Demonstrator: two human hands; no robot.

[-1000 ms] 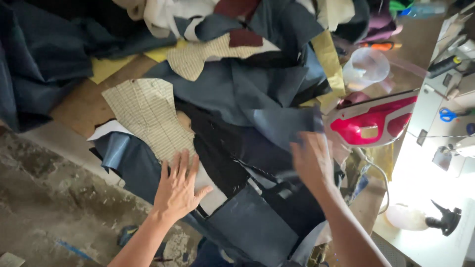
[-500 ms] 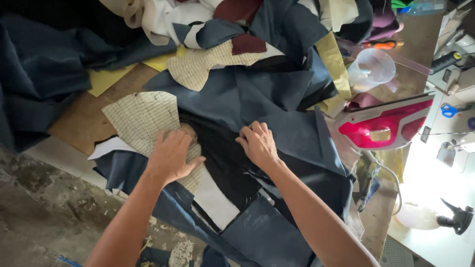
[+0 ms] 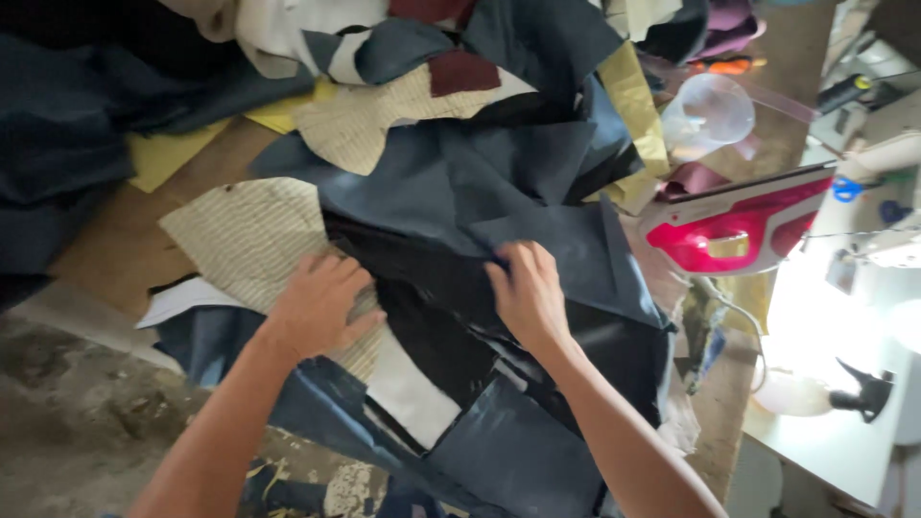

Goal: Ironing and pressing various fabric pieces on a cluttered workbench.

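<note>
Two hands on layered cloth pieces.
Left hand flat, fingers spread, on cream checked paper pattern; right hand fingers curled, pinching dark navy fabric panel; pink-and-white iron right.

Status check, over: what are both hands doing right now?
Left hand flat on checked pattern piece. Right hand pinching edge of navy cloth. Pink iron parked to the right, apart from the hands.
</note>
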